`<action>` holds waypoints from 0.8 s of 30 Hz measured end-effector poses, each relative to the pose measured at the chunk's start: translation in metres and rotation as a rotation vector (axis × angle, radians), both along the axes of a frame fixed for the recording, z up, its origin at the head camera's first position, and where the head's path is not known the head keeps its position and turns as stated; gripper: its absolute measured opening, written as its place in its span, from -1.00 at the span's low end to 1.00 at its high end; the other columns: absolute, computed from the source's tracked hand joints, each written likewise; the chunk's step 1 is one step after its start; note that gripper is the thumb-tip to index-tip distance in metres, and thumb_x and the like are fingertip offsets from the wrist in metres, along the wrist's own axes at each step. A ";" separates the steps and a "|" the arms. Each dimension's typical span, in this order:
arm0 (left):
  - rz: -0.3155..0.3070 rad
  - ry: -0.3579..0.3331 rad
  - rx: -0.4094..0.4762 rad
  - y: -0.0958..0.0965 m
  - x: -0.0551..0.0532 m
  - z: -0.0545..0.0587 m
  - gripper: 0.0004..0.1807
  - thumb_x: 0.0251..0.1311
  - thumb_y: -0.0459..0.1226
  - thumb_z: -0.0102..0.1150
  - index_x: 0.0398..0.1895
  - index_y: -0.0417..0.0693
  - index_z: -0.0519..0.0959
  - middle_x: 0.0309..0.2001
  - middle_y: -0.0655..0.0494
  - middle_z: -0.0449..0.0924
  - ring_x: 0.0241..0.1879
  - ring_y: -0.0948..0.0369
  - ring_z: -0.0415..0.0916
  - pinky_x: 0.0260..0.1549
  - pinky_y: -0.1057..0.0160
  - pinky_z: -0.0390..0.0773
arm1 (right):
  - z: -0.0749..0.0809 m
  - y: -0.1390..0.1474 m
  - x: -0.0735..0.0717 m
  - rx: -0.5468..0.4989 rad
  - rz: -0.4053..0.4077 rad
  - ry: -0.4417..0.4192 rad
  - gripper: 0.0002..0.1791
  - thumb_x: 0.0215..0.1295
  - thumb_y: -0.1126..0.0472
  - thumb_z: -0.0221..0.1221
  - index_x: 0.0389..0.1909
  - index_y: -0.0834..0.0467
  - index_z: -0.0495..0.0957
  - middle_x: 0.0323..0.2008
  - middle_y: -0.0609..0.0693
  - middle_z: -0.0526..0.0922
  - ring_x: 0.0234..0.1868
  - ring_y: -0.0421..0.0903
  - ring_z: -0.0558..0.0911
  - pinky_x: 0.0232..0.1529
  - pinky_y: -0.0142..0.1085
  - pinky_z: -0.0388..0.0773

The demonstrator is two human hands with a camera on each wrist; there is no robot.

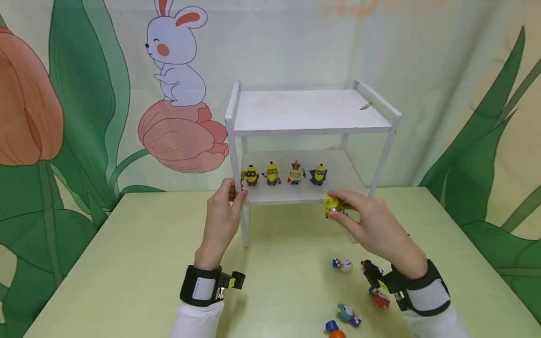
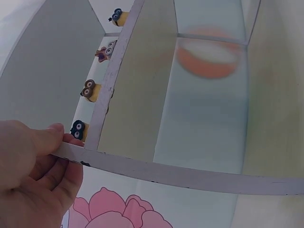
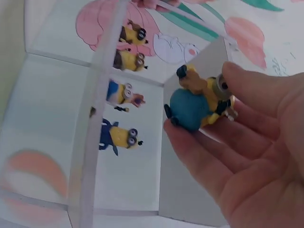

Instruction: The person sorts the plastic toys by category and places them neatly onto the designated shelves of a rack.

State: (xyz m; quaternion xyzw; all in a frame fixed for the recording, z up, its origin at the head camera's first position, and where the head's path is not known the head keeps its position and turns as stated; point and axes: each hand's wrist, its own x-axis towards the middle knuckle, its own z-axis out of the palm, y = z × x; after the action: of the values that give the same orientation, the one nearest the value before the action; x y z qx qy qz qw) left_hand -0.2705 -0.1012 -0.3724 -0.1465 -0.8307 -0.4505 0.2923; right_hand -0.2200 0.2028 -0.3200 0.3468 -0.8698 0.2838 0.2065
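My left hand [image 1: 221, 223] grips the front left post of a small white two-tier shelf [image 1: 310, 110]; in the left wrist view, thumb and fingers lie around the post [image 2: 128, 166]. Between thumb and fingertips, my right hand [image 1: 377, 226] holds a yellow toy figurine [image 1: 332, 205] in front of the lower tier's front edge, toward the right. Seen by the right wrist camera, that figurine [image 3: 192, 109] has a blue-green round part and goggles. Several yellow minion figurines stand in a row on the lower tier, among them one with a crown [image 1: 295, 173] and one with a dark cape [image 1: 319, 175].
Several small toy figures lie on the pale yellow table [image 1: 139, 267] near my right forearm, including a teal one [image 1: 345, 311], a red one [image 1: 381, 300] and a white-and-blue one [image 1: 343, 265]. A printed curtain [image 1: 287, 42] hangs behind the shelf.
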 end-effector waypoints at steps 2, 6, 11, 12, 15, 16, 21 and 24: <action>-0.001 -0.001 -0.004 0.000 0.000 0.000 -0.80 0.29 -0.42 0.18 -0.07 -0.31 0.46 -0.27 -0.11 0.59 -0.31 0.05 0.52 -0.27 0.14 0.56 | 0.003 0.002 -0.004 -0.051 -0.017 0.024 -0.58 0.26 0.35 0.29 0.14 0.33 0.50 -0.11 0.13 0.68 -0.16 -0.02 0.70 -0.18 -0.16 0.63; 0.000 -0.002 -0.003 0.000 0.001 0.001 -0.80 0.29 -0.43 0.18 -0.07 -0.31 0.46 -0.28 -0.11 0.58 -0.31 0.05 0.52 -0.27 0.14 0.56 | 0.011 0.004 -0.012 -0.158 -0.069 -0.001 -0.57 0.27 0.38 0.27 0.15 0.35 0.48 -0.02 0.19 0.62 -0.03 0.10 0.65 -0.07 -0.14 0.59; 0.000 -0.015 0.004 0.001 0.001 0.001 -0.79 0.29 -0.42 0.18 -0.06 -0.30 0.46 -0.27 -0.11 0.58 -0.30 0.05 0.52 -0.26 0.13 0.57 | 0.015 0.006 -0.024 -0.294 -0.139 -0.057 -0.55 0.34 0.35 0.20 0.22 0.35 0.43 0.11 0.23 0.55 0.10 0.15 0.57 0.01 -0.13 0.53; 0.001 -0.017 0.004 0.001 0.001 0.000 -0.79 0.29 -0.41 0.18 -0.06 -0.30 0.46 -0.27 -0.11 0.58 -0.30 0.05 0.52 -0.26 0.13 0.57 | 0.015 0.006 -0.027 -0.311 -0.155 -0.059 -0.55 0.36 0.33 0.19 0.24 0.34 0.42 0.12 0.23 0.54 0.11 0.15 0.57 0.03 -0.11 0.52; 0.001 -0.021 0.001 0.001 0.000 0.000 -0.79 0.29 -0.41 0.18 -0.06 -0.30 0.46 -0.27 -0.11 0.58 -0.29 0.05 0.52 -0.25 0.14 0.57 | 0.014 0.006 -0.034 -0.356 -0.190 -0.070 -0.55 0.38 0.30 0.17 0.26 0.31 0.41 0.16 0.22 0.53 0.13 0.16 0.55 0.06 -0.03 0.50; 0.001 -0.022 -0.001 0.001 0.000 0.000 -0.78 0.29 -0.41 0.18 -0.05 -0.30 0.46 -0.26 -0.11 0.58 -0.29 0.05 0.52 -0.25 0.14 0.57 | 0.013 0.006 -0.037 -0.366 -0.201 -0.072 -0.55 0.39 0.29 0.17 0.26 0.30 0.42 0.16 0.21 0.53 0.14 0.15 0.55 0.07 -0.01 0.49; 0.002 -0.015 -0.004 0.001 0.001 0.001 -0.78 0.29 -0.42 0.18 -0.05 -0.32 0.46 -0.26 -0.12 0.58 -0.29 0.04 0.52 -0.25 0.12 0.57 | 0.007 0.006 -0.048 -0.397 -0.238 -0.073 -0.58 0.42 0.29 0.13 0.25 0.30 0.43 0.16 0.23 0.52 0.19 0.16 0.51 0.07 0.04 0.48; 0.005 -0.011 -0.004 0.002 0.001 0.001 -0.79 0.29 -0.42 0.18 -0.06 -0.32 0.46 -0.26 -0.12 0.58 -0.29 0.03 0.52 -0.25 0.11 0.57 | 0.002 0.006 -0.056 -0.404 -0.259 -0.079 -0.60 0.43 0.30 0.12 0.24 0.30 0.43 0.17 0.24 0.51 0.20 0.19 0.50 0.07 0.05 0.48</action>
State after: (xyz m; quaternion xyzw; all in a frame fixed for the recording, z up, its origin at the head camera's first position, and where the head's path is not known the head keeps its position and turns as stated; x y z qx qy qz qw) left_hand -0.2693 -0.0997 -0.3713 -0.1422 -0.8336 -0.4491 0.2886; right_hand -0.2759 0.2093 -0.3180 0.1725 -0.8400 0.4367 0.2720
